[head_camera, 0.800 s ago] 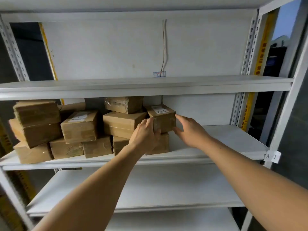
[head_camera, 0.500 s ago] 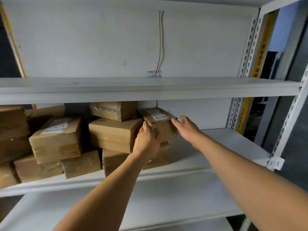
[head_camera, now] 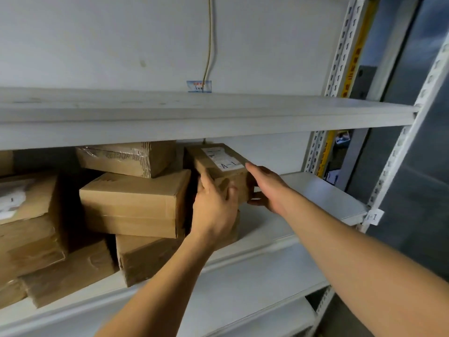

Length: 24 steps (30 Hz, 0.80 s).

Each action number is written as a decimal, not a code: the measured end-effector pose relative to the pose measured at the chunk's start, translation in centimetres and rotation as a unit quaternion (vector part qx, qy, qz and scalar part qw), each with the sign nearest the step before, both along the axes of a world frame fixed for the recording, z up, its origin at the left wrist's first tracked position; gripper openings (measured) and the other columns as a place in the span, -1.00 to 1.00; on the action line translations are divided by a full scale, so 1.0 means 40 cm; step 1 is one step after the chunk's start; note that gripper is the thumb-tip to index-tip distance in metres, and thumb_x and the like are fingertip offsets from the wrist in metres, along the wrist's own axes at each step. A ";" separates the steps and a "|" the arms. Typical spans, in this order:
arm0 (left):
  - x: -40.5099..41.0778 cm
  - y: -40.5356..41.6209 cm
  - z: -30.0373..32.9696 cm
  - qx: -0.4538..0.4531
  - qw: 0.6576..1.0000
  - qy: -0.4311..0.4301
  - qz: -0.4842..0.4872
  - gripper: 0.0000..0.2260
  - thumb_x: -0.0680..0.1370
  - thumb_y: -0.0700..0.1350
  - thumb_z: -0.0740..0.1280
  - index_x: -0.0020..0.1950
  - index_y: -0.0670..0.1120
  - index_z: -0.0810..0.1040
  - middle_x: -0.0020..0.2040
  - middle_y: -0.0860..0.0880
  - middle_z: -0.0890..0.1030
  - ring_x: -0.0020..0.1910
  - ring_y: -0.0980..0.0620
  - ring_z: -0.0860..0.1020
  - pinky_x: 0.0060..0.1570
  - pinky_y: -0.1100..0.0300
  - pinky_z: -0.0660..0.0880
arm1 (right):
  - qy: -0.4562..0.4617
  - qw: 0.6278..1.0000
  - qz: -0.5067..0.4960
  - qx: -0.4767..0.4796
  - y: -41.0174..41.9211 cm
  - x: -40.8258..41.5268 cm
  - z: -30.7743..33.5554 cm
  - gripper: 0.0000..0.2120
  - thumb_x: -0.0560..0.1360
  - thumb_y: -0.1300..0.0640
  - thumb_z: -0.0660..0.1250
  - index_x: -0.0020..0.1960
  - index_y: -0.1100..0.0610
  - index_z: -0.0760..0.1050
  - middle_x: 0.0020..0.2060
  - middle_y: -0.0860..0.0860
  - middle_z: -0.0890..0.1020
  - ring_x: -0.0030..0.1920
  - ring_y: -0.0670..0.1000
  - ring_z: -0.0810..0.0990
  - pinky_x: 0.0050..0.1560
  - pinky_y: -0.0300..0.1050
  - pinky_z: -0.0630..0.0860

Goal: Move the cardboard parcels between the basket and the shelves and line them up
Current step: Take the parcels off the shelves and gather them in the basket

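Taking the labelled parcel (head_camera: 220, 166) as the mark: far to its left, cardboard parcels are sitting stacked on the middle shelf (head_camera: 323, 190), one with a white label (head_camera: 11, 200) lying at the left edge of view; nearer the mark, a large plain parcel (head_camera: 132, 205) is resting on a lower parcel (head_camera: 143, 259), and a taped parcel (head_camera: 126, 158) is lying on top of it, tucked under the upper shelf (head_camera: 218, 117); the labelled parcel itself is sitting at the right end of the stack, on the parcels beneath it, tilted slightly, its paper label facing up and reading A-1; the left hand (head_camera: 213, 210) is pressing against its near left face, fingers spread and laid flat on the cardboard, thumb up along the edge; the right hand (head_camera: 266, 188) is cupping its right side, fingers extended along the top corner and thumb curled under the lower edge, so both hands are clamping the parcel between them; right of the mark, the shelf is lying bare, and a white tag (head_camera: 374, 217) reading A-1 is hanging on the slotted upright (head_camera: 401, 147); above the mark, a thin cable (head_camera: 210, 40) is running down the wall to a small sticker (head_camera: 198, 86).
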<state>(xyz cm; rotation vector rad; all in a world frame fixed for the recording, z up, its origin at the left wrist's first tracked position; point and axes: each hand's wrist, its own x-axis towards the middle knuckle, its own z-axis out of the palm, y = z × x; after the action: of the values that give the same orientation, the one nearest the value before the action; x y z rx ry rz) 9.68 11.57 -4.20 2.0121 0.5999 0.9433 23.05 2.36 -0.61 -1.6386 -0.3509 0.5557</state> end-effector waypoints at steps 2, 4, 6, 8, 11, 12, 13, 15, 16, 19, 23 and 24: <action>0.004 -0.020 0.014 0.001 1.000 -0.018 -0.014 -0.46 0.67 0.15 0.29 0.57 0.03 0.19 0.48 -0.09 0.50 0.23 -0.04 0.65 0.12 -0.01 0.68 | 0.005 0.999 -0.024 0.049 -0.041 -0.003 -0.003 -0.62 0.62 -0.17 0.39 0.27 0.08 0.54 0.17 0.13 0.67 0.15 0.22 0.69 0.22 0.25 0.65; 0.012 -0.048 0.024 0.014 0.998 -0.053 -0.026 -0.65 0.68 0.14 0.28 0.37 0.02 0.30 0.31 -0.06 0.58 0.09 0.01 0.66 0.02 0.03 0.70 | 0.008 0.995 -0.044 0.092 -0.102 -0.005 -0.012 -0.61 0.59 -0.12 0.44 0.29 0.07 0.51 0.21 0.17 0.62 0.20 0.26 0.65 0.25 0.32 0.62; 0.031 -0.085 0.022 0.014 0.996 -0.071 -0.044 -0.71 0.68 0.13 0.27 0.30 0.02 0.34 0.25 -0.03 0.56 0.10 -0.01 0.62 0.05 -0.01 0.67 | 0.008 0.991 -0.068 0.118 -0.179 -0.009 -0.028 -0.61 0.57 -0.08 0.48 0.31 0.03 0.49 0.24 0.17 0.60 0.22 0.28 0.64 0.28 0.31 0.61; 0.062 -0.128 0.004 -0.010 0.995 -0.063 -0.072 -0.66 0.68 0.13 0.27 0.37 -0.02 0.37 0.29 -0.02 0.53 0.19 -0.04 0.58 0.16 -0.05 0.62 | 0.004 0.988 -0.089 0.125 -0.268 -0.017 -0.058 -0.58 0.55 -0.06 0.50 0.36 -0.05 0.48 0.25 0.15 0.60 0.24 0.25 0.63 0.31 0.27 0.59; 0.109 -0.215 -0.054 -0.026 0.992 -0.025 -0.123 -0.59 0.68 0.09 0.29 0.49 -0.03 0.39 0.33 -0.02 0.51 0.29 -0.06 0.53 0.32 -0.04 0.52 | 0.006 0.984 -0.129 0.121 -0.420 -0.042 -0.126 -0.42 0.46 -0.08 0.59 0.41 -0.22 0.48 0.28 0.06 0.66 0.28 0.18 0.63 0.36 0.26 0.55; 0.121 -0.253 -0.078 -0.020 0.990 -0.010 -0.141 -0.59 0.68 0.06 0.30 0.50 -0.04 0.41 0.31 -0.03 0.51 0.30 -0.07 0.53 0.32 0.01 0.49 | 0.012 0.982 -0.145 0.120 -0.475 -0.053 -0.151 -0.37 0.40 -0.09 0.62 0.41 -0.26 0.49 0.29 0.02 0.67 0.31 0.17 0.63 0.39 0.28 0.53; 0.131 -0.296 -0.106 -0.017 0.987 0.004 -0.162 -0.60 0.68 0.05 0.32 0.49 -0.04 0.44 0.29 -0.02 0.51 0.28 -0.05 0.53 0.29 0.06 0.47 | 0.014 0.980 -0.162 0.114 -0.533 -0.067 -0.176 -0.34 0.36 -0.11 0.63 0.41 -0.26 0.50 0.29 -0.02 0.68 0.34 0.15 0.61 0.41 0.30 0.50; 0.139 -0.394 -0.162 -0.033 0.975 0.031 -0.218 -0.60 0.67 0.05 0.34 0.50 0.00 0.46 0.31 0.01 0.50 0.20 0.03 0.55 0.23 0.14 0.48 | 0.018 0.977 -0.189 0.100 -0.649 -0.101 -0.232 -0.34 0.40 -0.11 0.62 0.45 -0.21 0.48 0.27 -0.07 0.69 0.36 0.11 0.61 0.47 0.33 0.42; 0.139 -0.445 -0.189 -0.042 0.968 0.041 -0.243 -0.60 0.67 0.06 0.34 0.50 0.03 0.45 0.35 0.02 0.50 0.18 0.06 0.57 0.22 0.15 0.51 | 0.022 0.974 -0.204 0.099 -0.707 -0.119 -0.261 -0.37 0.46 -0.07 0.59 0.48 -0.18 0.46 0.25 -0.09 0.70 0.34 0.09 0.63 0.48 0.33 0.40; 0.134 -0.605 -0.259 -0.064 0.947 0.076 -0.304 -0.56 0.67 0.05 0.35 0.55 0.08 0.41 0.41 0.09 0.54 0.19 0.14 0.60 0.12 0.31 0.49 | 0.043 0.959 -0.264 0.097 -0.876 -0.183 -0.339 -0.45 0.53 0.00 0.55 0.46 -0.17 0.47 0.23 -0.12 0.71 0.30 0.03 0.65 0.49 0.27 0.41; 0.116 -0.808 -0.345 -0.064 0.917 0.129 -0.372 -0.55 0.67 0.03 0.36 0.55 0.08 0.40 0.30 0.21 0.57 0.18 0.23 0.56 0.19 0.39 0.47 | 0.045 0.940 -0.329 0.080 -1.081 -0.269 -0.454 -0.43 0.56 -0.01 0.52 0.52 -0.17 0.44 0.18 -0.12 0.73 0.21 0.00 0.71 0.40 0.16 0.53; 0.111 -0.854 -0.372 -0.060 0.910 0.139 -0.387 -0.56 0.66 0.02 0.37 0.54 0.08 0.41 0.30 0.20 0.58 0.20 0.21 0.57 0.15 0.47 0.46 | 0.048 0.937 -0.336 0.079 -1.128 -0.292 -0.485 -0.44 0.57 -0.01 0.50 0.52 -0.18 0.43 0.21 -0.10 0.72 0.24 0.03 0.69 0.41 0.18 0.52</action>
<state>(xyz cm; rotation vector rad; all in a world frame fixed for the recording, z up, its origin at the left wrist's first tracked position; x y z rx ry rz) 14.12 -22.59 -19.08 2.0186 -0.0311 0.1362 11.37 -42.77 -20.01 -1.4503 0.2380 0.0800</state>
